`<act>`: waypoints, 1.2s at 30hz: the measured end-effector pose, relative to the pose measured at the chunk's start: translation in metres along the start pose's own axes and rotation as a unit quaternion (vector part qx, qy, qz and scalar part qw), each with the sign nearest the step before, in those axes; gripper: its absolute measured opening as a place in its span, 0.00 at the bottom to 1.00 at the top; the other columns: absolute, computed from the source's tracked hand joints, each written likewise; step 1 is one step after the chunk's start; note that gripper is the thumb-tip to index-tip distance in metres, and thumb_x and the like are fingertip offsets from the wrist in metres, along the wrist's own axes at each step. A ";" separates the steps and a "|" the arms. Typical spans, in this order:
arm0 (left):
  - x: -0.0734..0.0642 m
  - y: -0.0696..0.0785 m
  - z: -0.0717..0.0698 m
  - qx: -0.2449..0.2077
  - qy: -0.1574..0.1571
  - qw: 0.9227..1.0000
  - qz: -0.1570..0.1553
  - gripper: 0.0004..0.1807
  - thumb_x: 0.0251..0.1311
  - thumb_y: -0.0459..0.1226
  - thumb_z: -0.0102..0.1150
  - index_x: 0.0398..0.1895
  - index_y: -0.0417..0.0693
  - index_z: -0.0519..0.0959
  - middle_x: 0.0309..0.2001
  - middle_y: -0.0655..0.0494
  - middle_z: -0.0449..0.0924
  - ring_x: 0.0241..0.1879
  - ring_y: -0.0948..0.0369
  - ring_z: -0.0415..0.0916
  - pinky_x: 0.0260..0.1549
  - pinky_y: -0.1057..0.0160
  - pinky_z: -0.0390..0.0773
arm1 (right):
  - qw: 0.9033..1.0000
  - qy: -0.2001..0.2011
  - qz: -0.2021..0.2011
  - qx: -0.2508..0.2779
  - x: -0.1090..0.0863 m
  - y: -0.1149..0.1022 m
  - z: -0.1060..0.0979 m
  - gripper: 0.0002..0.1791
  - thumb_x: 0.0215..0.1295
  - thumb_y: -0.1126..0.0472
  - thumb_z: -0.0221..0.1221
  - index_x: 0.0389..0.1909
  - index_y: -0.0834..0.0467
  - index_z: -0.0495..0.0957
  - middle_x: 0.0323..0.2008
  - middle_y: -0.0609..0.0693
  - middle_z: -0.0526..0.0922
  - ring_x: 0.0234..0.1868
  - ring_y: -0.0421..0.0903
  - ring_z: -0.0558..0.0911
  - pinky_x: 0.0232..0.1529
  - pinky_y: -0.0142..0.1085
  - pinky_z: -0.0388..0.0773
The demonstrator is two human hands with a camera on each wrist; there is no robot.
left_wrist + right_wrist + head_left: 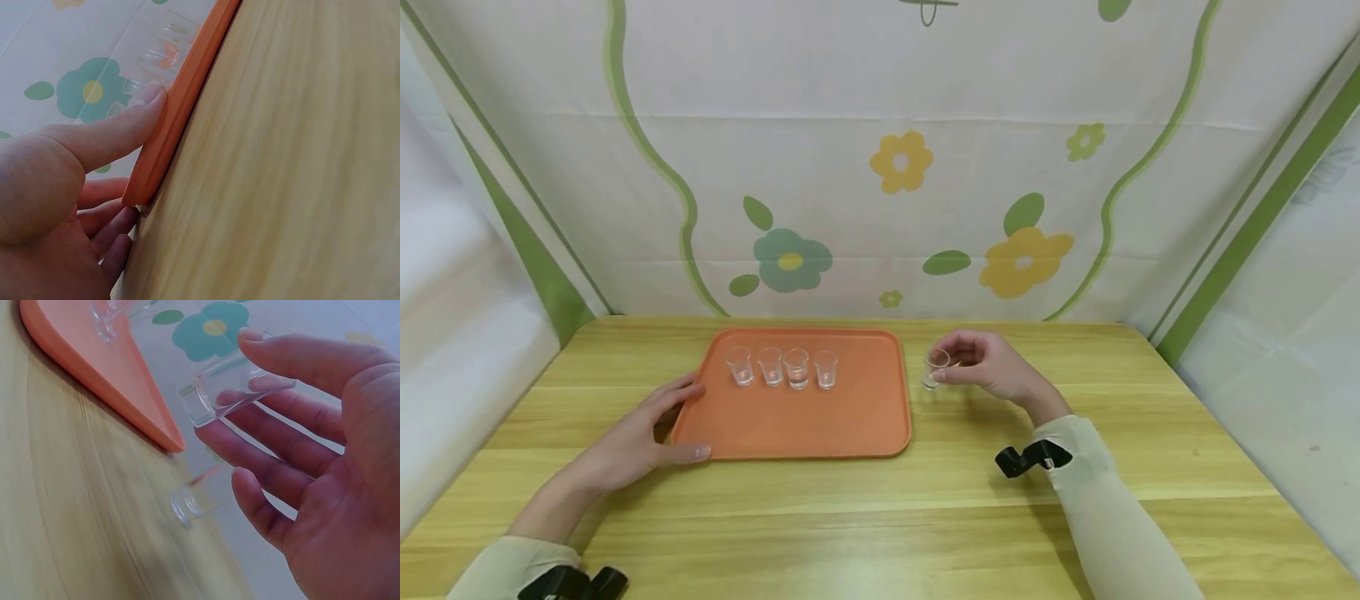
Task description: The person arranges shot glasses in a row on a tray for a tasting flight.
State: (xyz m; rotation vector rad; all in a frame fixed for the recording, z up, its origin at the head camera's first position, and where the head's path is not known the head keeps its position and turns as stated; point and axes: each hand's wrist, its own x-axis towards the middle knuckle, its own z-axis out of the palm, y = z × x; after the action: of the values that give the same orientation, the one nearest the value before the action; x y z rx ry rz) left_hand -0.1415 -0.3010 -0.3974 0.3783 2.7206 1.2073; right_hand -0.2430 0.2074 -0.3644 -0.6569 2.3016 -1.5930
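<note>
In the head view an orange tray (790,421) lies on the table, with a row of several small clear shot glasses (797,369) standing along its far half. My left hand (632,442) grips the tray's near left corner, thumb on the front rim and fingers along the left side. Right of the tray, my right hand (992,367) holds a shot glass (234,387) between thumb and fingers, tilted in the right wrist view and clear of the tray. Below it in that view, another clear glass (187,503) stands on the table, partly hidden by the fingers.
The wooden table (850,517) reaches back to a white cloth (820,150) printed with flowers. Cloth sides also rise at left and right. A black strap mount (1033,457) sits on the right wrist and another (572,583) on the left.
</note>
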 end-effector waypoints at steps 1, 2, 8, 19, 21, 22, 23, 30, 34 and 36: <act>0.000 0.000 0.000 -0.001 0.000 1.000 0.002 0.51 0.61 0.44 0.77 0.81 0.34 0.60 0.86 0.37 0.46 0.82 0.28 0.45 0.64 0.87 0.49 | 1.000 0.000 -0.003 -0.001 0.000 -0.001 0.001 0.20 0.66 0.63 0.73 0.56 0.62 0.82 0.50 0.52 0.88 0.49 0.45 0.88 0.49 0.35 0.87; 0.000 0.000 0.000 -0.002 0.000 1.000 0.003 0.51 0.61 0.44 0.77 0.81 0.34 0.60 0.86 0.37 0.46 0.81 0.28 0.45 0.59 0.91 0.48 | 1.000 -0.001 -0.006 -0.002 0.001 -0.002 0.002 0.20 0.66 0.63 0.73 0.56 0.62 0.82 0.51 0.53 0.88 0.49 0.45 0.88 0.50 0.35 0.87; 0.000 0.000 0.000 -0.005 -0.001 1.000 0.007 0.51 0.61 0.44 0.77 0.81 0.34 0.60 0.86 0.36 0.46 0.81 0.28 0.46 0.54 0.94 0.47 | 1.000 -0.007 -0.015 0.004 0.003 -0.007 0.009 0.20 0.67 0.64 0.71 0.58 0.65 0.81 0.56 0.64 0.86 0.49 0.44 0.89 0.50 0.35 0.88; 0.000 0.001 0.000 -0.005 -0.003 1.000 0.005 0.51 0.61 0.44 0.77 0.81 0.33 0.60 0.86 0.36 0.45 0.80 0.27 0.48 0.54 0.93 0.49 | 1.000 0.022 -0.007 -0.015 0.009 -0.009 0.022 0.21 0.69 0.58 0.71 0.59 0.60 0.82 0.56 0.58 0.86 0.50 0.48 0.91 0.52 0.41 0.88; 0.000 0.001 0.000 -0.006 -0.004 1.000 0.005 0.51 0.61 0.44 0.77 0.81 0.33 0.60 0.86 0.35 0.45 0.80 0.27 0.48 0.53 0.93 0.50 | 1.000 0.025 -0.010 -0.014 0.010 -0.009 0.025 0.21 0.70 0.58 0.71 0.60 0.61 0.81 0.55 0.59 0.86 0.50 0.48 0.90 0.52 0.39 0.88; 0.000 0.001 0.000 -0.007 -0.004 1.000 0.005 0.51 0.61 0.44 0.77 0.80 0.33 0.60 0.86 0.35 0.45 0.80 0.27 0.48 0.53 0.93 0.50 | 0.999 0.026 -0.012 -0.014 0.011 -0.009 0.027 0.21 0.70 0.58 0.70 0.60 0.61 0.81 0.55 0.59 0.86 0.49 0.48 0.90 0.52 0.38 0.88; 0.000 0.001 0.000 -0.007 -0.004 1.000 0.006 0.51 0.61 0.43 0.77 0.80 0.33 0.60 0.86 0.35 0.45 0.80 0.27 0.48 0.53 0.93 0.50 | 0.999 0.027 -0.013 -0.014 0.011 -0.009 0.029 0.21 0.70 0.59 0.70 0.60 0.62 0.81 0.55 0.59 0.86 0.49 0.48 0.90 0.52 0.38 0.88; 0.000 0.001 0.000 -0.006 -0.005 1.000 0.003 0.51 0.62 0.44 0.77 0.81 0.33 0.60 0.86 0.35 0.45 0.81 0.27 0.47 0.54 0.93 0.49 | 0.999 0.039 -0.016 -0.021 0.016 -0.010 0.042 0.20 0.71 0.59 0.70 0.60 0.59 0.81 0.55 0.58 0.86 0.48 0.48 0.90 0.53 0.41 0.88; 0.000 0.000 0.000 -0.009 -0.006 1.000 0.000 0.51 0.62 0.43 0.76 0.82 0.34 0.59 0.86 0.36 0.44 0.81 0.28 0.47 0.54 0.93 0.49 | 0.999 0.039 -0.017 -0.007 0.021 -0.011 0.050 0.21 0.70 0.59 0.70 0.61 0.59 0.81 0.54 0.57 0.86 0.48 0.50 0.91 0.55 0.53 0.87; 0.000 0.000 0.000 -0.011 -0.008 1.000 -0.001 0.51 0.63 0.43 0.76 0.82 0.34 0.58 0.86 0.36 0.44 0.81 0.28 0.47 0.54 0.93 0.50 | 0.999 0.039 -0.017 -0.003 0.023 -0.012 0.054 0.21 0.69 0.59 0.71 0.61 0.59 0.82 0.53 0.57 0.86 0.47 0.50 0.91 0.55 0.55 0.86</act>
State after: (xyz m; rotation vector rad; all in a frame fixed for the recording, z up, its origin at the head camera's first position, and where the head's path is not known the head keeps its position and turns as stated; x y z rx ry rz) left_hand -0.1420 -0.3010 -0.3971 0.3818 2.6914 1.2281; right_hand -0.2359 0.1482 -0.3724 -0.6497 2.3637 -1.6539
